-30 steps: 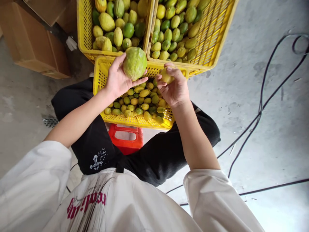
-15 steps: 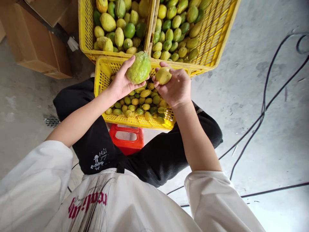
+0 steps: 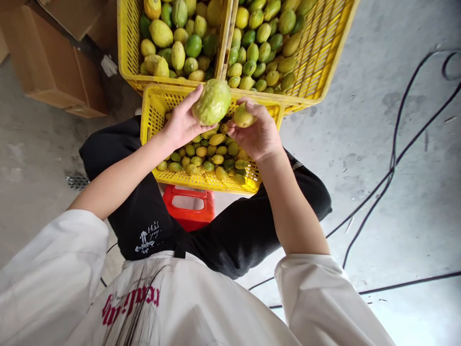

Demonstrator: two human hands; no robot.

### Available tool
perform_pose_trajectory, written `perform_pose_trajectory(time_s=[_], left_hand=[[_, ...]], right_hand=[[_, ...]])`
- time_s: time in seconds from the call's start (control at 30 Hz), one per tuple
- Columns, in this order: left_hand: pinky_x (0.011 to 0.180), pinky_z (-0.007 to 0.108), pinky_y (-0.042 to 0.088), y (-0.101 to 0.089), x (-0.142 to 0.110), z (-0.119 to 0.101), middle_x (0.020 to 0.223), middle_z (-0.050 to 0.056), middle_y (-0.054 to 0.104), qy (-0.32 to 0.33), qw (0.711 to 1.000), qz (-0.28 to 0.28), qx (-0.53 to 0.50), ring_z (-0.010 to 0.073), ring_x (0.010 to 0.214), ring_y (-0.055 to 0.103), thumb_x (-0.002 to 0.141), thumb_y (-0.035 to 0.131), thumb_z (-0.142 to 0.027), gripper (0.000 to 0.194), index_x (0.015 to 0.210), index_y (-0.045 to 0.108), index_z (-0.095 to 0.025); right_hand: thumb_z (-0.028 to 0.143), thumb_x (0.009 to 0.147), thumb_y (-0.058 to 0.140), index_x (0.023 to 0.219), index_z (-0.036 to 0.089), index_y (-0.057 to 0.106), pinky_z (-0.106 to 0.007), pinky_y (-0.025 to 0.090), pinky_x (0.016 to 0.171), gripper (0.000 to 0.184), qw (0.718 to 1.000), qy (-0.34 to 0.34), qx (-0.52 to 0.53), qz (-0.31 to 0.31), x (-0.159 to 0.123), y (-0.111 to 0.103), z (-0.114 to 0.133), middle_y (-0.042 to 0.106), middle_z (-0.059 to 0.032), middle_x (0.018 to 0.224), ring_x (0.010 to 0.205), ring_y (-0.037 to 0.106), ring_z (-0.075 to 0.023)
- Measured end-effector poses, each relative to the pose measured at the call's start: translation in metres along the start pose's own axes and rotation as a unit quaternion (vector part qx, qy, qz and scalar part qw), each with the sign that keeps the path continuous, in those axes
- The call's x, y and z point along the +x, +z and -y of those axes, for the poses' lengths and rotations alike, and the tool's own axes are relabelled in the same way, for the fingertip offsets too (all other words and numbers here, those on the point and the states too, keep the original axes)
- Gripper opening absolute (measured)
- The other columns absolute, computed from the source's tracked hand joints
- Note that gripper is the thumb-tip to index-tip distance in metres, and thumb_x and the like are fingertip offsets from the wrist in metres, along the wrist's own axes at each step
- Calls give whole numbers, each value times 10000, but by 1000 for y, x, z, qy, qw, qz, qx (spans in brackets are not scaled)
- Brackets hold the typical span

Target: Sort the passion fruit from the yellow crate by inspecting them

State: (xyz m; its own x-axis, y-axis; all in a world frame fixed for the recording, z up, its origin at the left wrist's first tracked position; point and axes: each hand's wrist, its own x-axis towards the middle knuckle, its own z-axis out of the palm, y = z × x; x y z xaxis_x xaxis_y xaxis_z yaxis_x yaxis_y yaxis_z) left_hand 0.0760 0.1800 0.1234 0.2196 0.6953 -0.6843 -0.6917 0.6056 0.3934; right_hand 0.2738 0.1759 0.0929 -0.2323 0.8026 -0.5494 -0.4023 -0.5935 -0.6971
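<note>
My left hand (image 3: 182, 122) is closed around a large, rough-skinned green-yellow fruit (image 3: 212, 102), held above the near yellow crate (image 3: 153, 108). Beside it, my right hand (image 3: 257, 137) grips a small yellow-green fruit (image 3: 243, 116) in its fingers. The two fruits are close together, almost touching. The near crate below holds several small yellow and green fruits (image 3: 212, 151). Both hands hover over this crate's far rim.
Two more yellow crates stand behind, the left crate (image 3: 126, 43) with bigger fruits, the right crate (image 3: 324, 57) with medium green ones. A red stool (image 3: 189, 206) sits between my legs. Cardboard boxes (image 3: 54, 62) lie at left; black cables (image 3: 389, 168) cross the concrete floor at right.
My left hand has lifted and shifted the large fruit rightwards. My right hand has turned the small fruit in its fingers, staying close to the large one.
</note>
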Motion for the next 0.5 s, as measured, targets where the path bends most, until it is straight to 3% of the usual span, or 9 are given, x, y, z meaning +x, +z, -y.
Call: perform_pose_trajectory(time_s=[0.13, 0.23, 0.37, 0.5], left_hand=[[1019, 294, 625, -2, 2, 4, 1364, 37, 769, 39, 998, -5, 45, 271, 1489, 679, 1170, 472, -433, 413, 1493, 626, -227], [1051, 315, 627, -4, 2, 6, 1266, 26, 783, 52, 994, -6, 94, 266, 1549, 630, 1185, 428, -397, 393, 1454, 635, -198], [1188, 390, 604, -6, 0, 7, 1149, 43, 846, 48, 995, 21, 89, 271, 1594, 586, 1159, 453, -382, 412, 1525, 613, -278], [1243, 444, 578, -6, 0, 5, 1106, 72, 857, 25, 998, 21, 59, 332, 1557, 625, 1127, 566, -392, 454, 1546, 616, -226]], right_hand=[[486, 656, 898, 934, 430, 656, -499, 536, 1146, 372, 1000, -8, 4, -7, 0, 1, 1, 738, 46, 916, 1346, 611, -307], [539, 657, 901, 960, 397, 647, -476, 542, 1136, 420, 999, -35, 6, -9, -3, 8, 4, 718, 40, 935, 1227, 643, -298], [647, 748, 799, 1003, 377, 667, -528, 556, 1144, 394, 999, -32, 8, -1, -6, 11, 7, 766, -22, 1013, 1354, 643, -348], [572, 778, 656, 1048, 352, 706, -511, 566, 1160, 351, 1000, -21, 22, 4, -4, 8, 8, 826, -43, 1079, 1390, 663, -320]])
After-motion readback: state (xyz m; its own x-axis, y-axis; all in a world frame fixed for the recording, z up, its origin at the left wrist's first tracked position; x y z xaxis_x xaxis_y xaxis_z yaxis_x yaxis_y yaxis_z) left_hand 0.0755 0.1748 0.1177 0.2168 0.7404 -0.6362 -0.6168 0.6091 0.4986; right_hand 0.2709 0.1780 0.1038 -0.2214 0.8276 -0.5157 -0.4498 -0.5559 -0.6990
